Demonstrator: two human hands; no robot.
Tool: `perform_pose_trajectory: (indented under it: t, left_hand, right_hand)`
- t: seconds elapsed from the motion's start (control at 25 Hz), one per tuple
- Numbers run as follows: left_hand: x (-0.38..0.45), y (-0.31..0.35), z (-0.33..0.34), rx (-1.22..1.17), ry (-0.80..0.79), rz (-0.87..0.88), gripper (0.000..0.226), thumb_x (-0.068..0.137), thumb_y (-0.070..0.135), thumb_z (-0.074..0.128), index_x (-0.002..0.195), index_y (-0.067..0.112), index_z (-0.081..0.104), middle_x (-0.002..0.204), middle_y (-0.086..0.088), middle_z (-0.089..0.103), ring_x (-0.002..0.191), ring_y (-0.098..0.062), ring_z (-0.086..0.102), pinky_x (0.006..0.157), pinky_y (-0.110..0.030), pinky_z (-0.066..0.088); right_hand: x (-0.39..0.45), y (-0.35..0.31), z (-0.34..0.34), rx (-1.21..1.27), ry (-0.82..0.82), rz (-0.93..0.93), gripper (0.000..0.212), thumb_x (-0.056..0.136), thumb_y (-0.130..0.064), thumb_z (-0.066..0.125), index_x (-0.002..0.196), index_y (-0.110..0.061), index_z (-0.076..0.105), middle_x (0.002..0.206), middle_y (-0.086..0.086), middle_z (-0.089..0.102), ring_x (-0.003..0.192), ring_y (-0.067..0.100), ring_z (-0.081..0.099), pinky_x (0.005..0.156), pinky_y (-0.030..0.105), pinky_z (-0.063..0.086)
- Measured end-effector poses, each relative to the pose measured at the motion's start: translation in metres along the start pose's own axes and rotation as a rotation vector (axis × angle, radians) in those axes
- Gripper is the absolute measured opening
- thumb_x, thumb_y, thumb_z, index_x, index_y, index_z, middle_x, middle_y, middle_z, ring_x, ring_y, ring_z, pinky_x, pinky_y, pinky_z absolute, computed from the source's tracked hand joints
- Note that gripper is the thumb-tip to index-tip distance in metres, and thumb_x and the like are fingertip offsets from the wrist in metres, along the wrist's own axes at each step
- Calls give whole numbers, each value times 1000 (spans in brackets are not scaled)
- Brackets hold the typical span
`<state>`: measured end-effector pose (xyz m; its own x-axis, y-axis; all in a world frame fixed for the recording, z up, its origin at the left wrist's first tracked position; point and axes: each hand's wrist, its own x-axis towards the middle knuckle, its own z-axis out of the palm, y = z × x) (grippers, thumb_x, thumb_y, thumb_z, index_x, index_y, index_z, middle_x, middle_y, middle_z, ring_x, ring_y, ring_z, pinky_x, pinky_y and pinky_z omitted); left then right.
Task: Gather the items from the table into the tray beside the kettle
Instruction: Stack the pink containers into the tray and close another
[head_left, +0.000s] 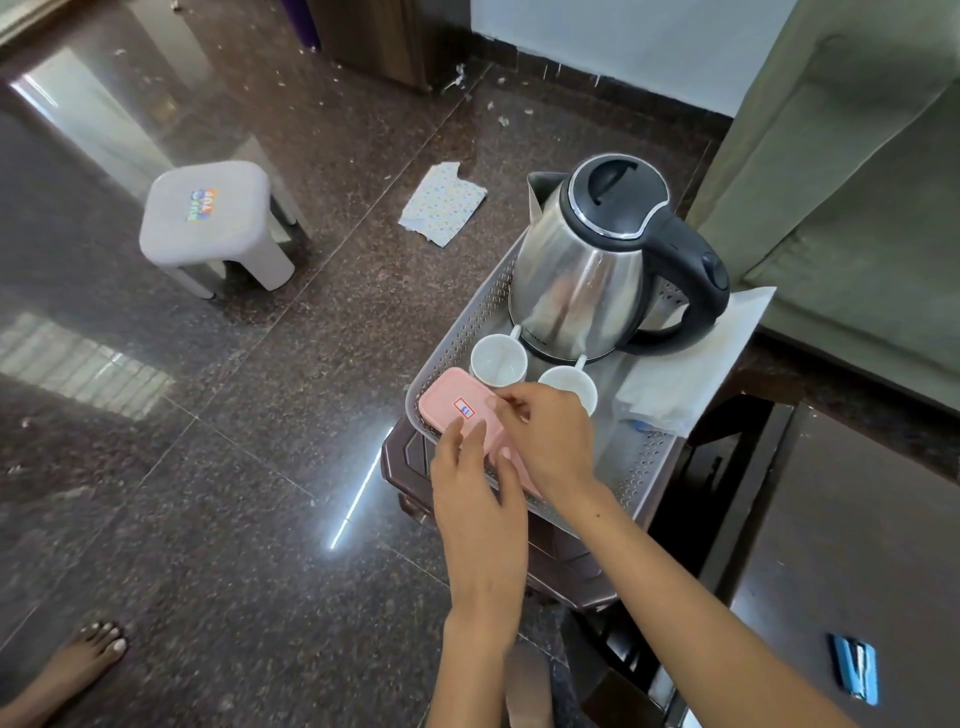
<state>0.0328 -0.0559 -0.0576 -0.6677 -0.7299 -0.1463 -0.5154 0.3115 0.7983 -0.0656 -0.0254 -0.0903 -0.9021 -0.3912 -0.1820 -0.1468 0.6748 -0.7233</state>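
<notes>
Judging from the head view, the gathering looks nearly done: the tray (644, 462) on the small dark counter (566, 561) already carries the kettle (587, 270) at its 12 o'clock end, two white cups (498, 359) just below it, and a pink box (457, 410) at its 8 o'clock corner. No loose item shows on the counter (much of it is hidden). The left hand (475, 470) lies with straight fingers on the box; the right hand (550, 431) pinches its far edge, apparently settling it into place.
</notes>
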Motion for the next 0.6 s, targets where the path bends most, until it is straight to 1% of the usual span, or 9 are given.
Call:
perform_pose_trajectory:
  t: [0.08, 0.12, 0.16, 0.28, 0.36, 0.44, 0.6]
  left_hand:
    - [10, -8, 2, 147, -42, 104, 41, 92, 9, 50, 133, 11, 50, 149, -11, 38, 136, -26, 33, 111, -38, 32]
    - [16, -13, 4, 241, -47, 154, 42, 90, 8, 49, 132, 12, 51, 149, -15, 38, 136, -32, 35, 110, -45, 34]
    - [22, -18, 6, 325, -43, 188, 43, 87, 8, 48, 130, 12, 54, 147, -19, 40, 134, -37, 37, 109, -49, 35]
    - [33, -26, 10, 456, -21, 219, 44, 84, 15, 40, 123, 13, 61, 139, -22, 49, 128, -40, 46, 104, -50, 39]
    - [34, -28, 13, 468, -17, 221, 41, 85, 15, 43, 121, 14, 63, 137, -21, 52, 126, -41, 48, 101, -48, 42]
    - [35, -30, 15, 469, -12, 225, 40, 85, 13, 46, 121, 13, 64, 137, -21, 52, 127, -41, 47, 101, -47, 42]
    - [36, -33, 17, 473, -11, 242, 39, 86, 7, 49, 122, 12, 62, 138, -22, 50, 129, -42, 44, 102, -50, 41]
  right_hand:
    - [3, -5, 3, 1, 24, -36, 14, 86, -27, 59, 86, -22, 72, 81, -3, 71, 78, 18, 64, 70, 38, 52]
    - [4, -5, 4, 28, 26, -59, 13, 85, -24, 60, 88, -22, 72, 85, -2, 71, 80, 19, 64, 71, 39, 51]
    - [5, -5, 5, 60, 25, -77, 13, 85, -20, 60, 90, -21, 72, 89, 0, 72, 82, 20, 64, 73, 40, 51]
    - [4, 0, 4, 159, 53, -107, 20, 84, -8, 61, 100, -13, 70, 97, 5, 72, 86, 19, 67, 80, 40, 53]
    - [-4, 2, 1, 209, 91, -115, 21, 83, -3, 60, 101, -12, 69, 98, 4, 71, 85, 15, 67, 80, 36, 54]
    - [-14, 7, -3, 227, 126, -129, 20, 84, -2, 60, 99, -12, 68, 97, 2, 70, 84, 13, 66, 79, 34, 54]
    - [-24, 23, -4, 192, 155, -147, 18, 86, -6, 58, 99, -13, 68, 97, -1, 69, 85, 15, 66, 78, 39, 56]
